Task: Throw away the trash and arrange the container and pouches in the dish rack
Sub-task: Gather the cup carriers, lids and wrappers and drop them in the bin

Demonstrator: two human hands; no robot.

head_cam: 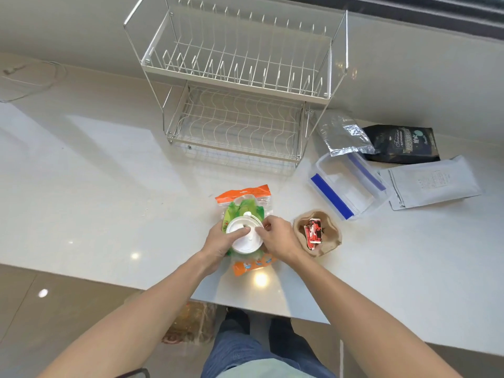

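The black pouch (403, 144) bears pale lettering, too small and blurred to read.

We see bare countertop (90, 170) left of dish rack (237, 85): open passage. Both rack tiers open toward us, top tier prongs upright. Right approach crowded: clear container (346, 186), silver pouch (341, 135), black pouch (403, 144), grey pouch (433, 181). Brown paper cup (317, 233) just beside right hand (275, 236).
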